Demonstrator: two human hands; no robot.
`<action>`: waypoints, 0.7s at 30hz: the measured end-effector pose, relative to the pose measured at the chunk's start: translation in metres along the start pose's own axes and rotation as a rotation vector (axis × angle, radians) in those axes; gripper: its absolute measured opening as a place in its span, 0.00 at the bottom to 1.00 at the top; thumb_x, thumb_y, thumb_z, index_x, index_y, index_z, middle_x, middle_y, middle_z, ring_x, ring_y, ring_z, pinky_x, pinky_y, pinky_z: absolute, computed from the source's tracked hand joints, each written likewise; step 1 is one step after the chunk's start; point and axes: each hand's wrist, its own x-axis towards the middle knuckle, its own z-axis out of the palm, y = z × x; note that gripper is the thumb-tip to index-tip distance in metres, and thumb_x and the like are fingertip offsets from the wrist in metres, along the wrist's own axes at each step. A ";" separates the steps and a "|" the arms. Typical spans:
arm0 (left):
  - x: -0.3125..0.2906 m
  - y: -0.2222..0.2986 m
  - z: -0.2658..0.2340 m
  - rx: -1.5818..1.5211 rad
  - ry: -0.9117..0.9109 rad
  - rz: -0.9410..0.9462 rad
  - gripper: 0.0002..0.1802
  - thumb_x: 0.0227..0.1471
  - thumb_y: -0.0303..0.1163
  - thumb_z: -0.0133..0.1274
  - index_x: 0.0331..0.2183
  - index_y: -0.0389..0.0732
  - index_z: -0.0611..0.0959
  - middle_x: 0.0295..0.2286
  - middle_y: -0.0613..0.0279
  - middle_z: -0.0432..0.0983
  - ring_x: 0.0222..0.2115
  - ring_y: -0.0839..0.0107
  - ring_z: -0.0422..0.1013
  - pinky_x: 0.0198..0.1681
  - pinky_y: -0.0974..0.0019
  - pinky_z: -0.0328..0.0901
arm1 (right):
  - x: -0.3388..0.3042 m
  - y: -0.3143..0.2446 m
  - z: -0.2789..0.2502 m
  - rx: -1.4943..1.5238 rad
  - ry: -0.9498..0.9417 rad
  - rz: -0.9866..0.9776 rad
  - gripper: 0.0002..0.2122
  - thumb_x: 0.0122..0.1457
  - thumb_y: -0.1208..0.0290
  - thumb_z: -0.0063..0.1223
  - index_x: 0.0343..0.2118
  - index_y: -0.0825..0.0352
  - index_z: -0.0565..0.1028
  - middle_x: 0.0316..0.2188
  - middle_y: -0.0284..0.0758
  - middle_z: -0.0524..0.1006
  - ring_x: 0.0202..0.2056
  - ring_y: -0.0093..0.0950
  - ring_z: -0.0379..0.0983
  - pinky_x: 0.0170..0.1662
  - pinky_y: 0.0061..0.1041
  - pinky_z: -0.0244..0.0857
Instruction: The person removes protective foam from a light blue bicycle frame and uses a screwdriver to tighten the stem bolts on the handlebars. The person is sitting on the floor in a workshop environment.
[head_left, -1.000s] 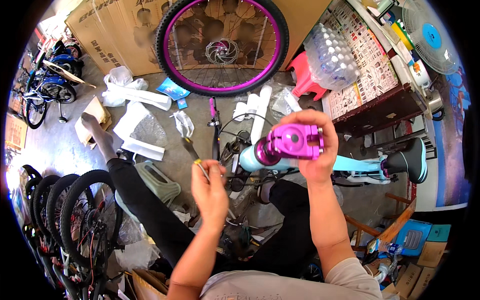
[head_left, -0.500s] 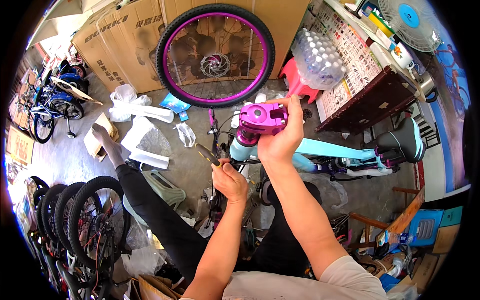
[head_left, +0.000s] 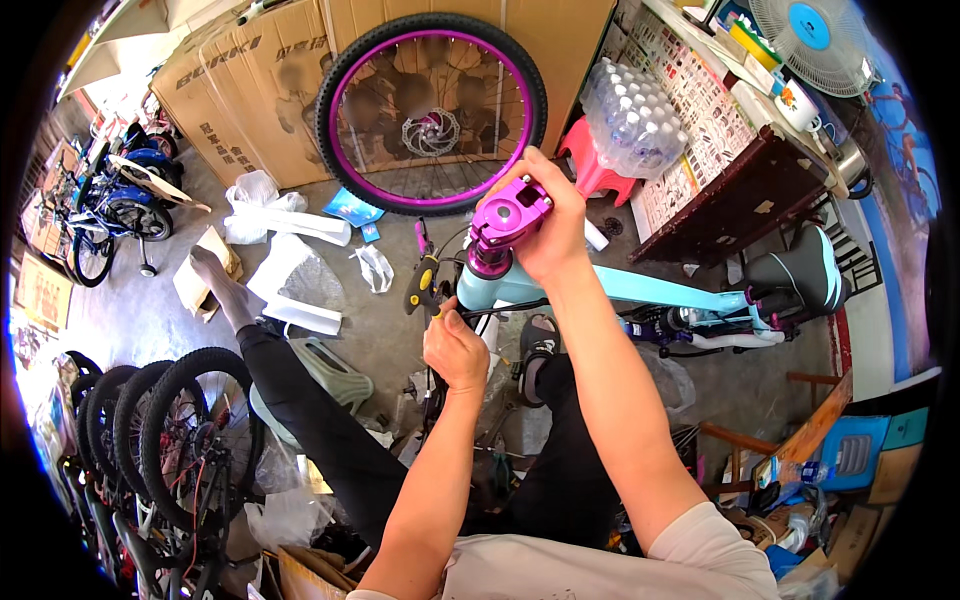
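Purple stem [head_left: 505,215] in right hand [head_left: 558,228], tool [head_left: 420,288] in left hand [head_left: 457,353].

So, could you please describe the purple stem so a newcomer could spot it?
Find the light-blue bicycle frame and follow it left to its front end. There the right hand holds the stem, a compact purple block, solid unlike the big spoked wheel beyond it.

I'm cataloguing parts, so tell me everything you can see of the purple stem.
The purple stem looks like glossy metal, with a dark round spot on top and a bolted clamp at its right end. It sits above a purple ring at the front of the light-blue bike frame. The right hand holds it from the right, hiding part.
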 end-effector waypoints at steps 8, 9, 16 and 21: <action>-0.003 -0.003 0.002 -0.017 -0.033 -0.016 0.27 0.69 0.44 0.33 0.38 0.38 0.83 0.31 0.47 0.80 0.33 0.43 0.75 0.36 0.48 0.66 | 0.031 -0.012 -0.011 -0.081 -0.293 0.345 0.22 0.64 0.52 0.49 0.24 0.68 0.77 0.23 0.38 0.79 0.27 0.30 0.77 0.35 0.29 0.71; -0.003 0.000 0.004 -0.029 -0.035 -0.018 0.27 0.69 0.44 0.33 0.38 0.38 0.83 0.31 0.47 0.80 0.33 0.43 0.75 0.36 0.48 0.66 | 0.026 -0.010 -0.029 -0.133 -0.114 0.268 0.25 0.65 0.47 0.46 0.37 0.71 0.78 0.31 0.39 0.81 0.34 0.29 0.78 0.41 0.29 0.70; -0.002 -0.006 0.002 -0.017 0.011 0.061 0.25 0.68 0.43 0.35 0.38 0.38 0.83 0.30 0.51 0.80 0.30 0.46 0.74 0.36 0.50 0.66 | -0.052 0.038 0.043 -1.054 0.362 -0.645 0.46 0.51 0.59 0.71 0.65 0.75 0.54 0.62 0.52 0.61 0.63 0.44 0.61 0.64 0.39 0.55; -0.005 -0.019 0.006 0.079 -0.077 0.028 0.26 0.68 0.45 0.35 0.38 0.39 0.84 0.30 0.52 0.81 0.31 0.48 0.75 0.36 0.51 0.66 | -0.029 0.062 0.056 -1.150 0.734 -0.812 0.40 0.48 0.66 0.72 0.61 0.77 0.61 0.56 0.54 0.71 0.56 0.43 0.71 0.60 0.36 0.61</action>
